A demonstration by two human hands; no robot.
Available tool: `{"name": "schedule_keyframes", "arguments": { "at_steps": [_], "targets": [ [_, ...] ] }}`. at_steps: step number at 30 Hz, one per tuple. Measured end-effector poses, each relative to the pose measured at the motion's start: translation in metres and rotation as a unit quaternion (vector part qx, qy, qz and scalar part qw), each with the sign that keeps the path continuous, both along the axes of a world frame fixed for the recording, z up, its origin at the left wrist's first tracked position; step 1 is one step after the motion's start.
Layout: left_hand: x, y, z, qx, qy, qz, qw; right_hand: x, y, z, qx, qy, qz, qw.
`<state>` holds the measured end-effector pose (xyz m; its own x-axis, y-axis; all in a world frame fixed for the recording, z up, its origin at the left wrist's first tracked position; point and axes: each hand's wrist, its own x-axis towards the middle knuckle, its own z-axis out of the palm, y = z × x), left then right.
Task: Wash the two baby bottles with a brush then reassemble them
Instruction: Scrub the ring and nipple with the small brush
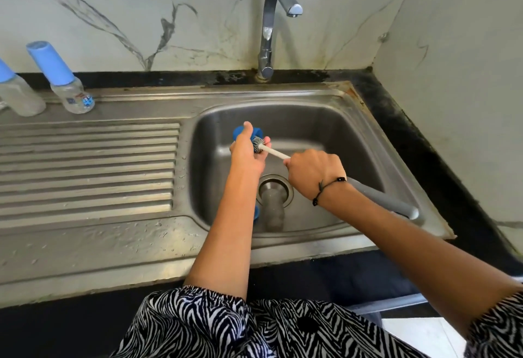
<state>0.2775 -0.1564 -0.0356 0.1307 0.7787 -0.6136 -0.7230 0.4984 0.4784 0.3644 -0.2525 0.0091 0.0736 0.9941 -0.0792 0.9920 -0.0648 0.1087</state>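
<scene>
Over the sink basin (339,131) my left hand (245,152) grips a blue bottle cap (237,132). The brush (276,153) has a white handle, and its blue and white bristle head is pushed into the cap's mouth. My right hand (312,178) grips that handle, whose grey end sticks out behind the wrist towards the right rim. A clear bottle body (273,209) lies on the basin floor over the drain, with a blue part (257,212) beside it, half hidden by my left forearm.
Two capped baby bottles stand on the drainboard (85,165) at the back left: one (69,86) in full view, one (17,94) cut off by the frame edge. The tap (267,38) stands behind the basin, with no water running. Droplets lie on the steel.
</scene>
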Motion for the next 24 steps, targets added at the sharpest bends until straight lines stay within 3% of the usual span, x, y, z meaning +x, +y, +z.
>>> {"name": "schedule_keyframes", "arguments": {
  "at_steps": [11,14,20,24],
  "targets": [
    [-0.017,0.006,-0.023,-0.063,0.015,-0.053,0.997,0.008,-0.007,-0.018,-0.012,-0.004,0.054,0.998],
    [-0.019,0.01,-0.035,-0.087,0.109,-0.087,0.986,0.018,-0.004,-0.025,-0.038,-0.012,0.043,0.998],
    [-0.029,0.032,-0.062,-0.047,0.362,-0.119,0.924,0.044,0.01,-0.047,-0.133,0.059,-0.108,0.984],
    [-0.019,0.045,-0.091,-0.02,0.518,-0.246,0.819,0.05,0.03,-0.064,-0.124,0.107,-0.158,0.974]
  ]
}}
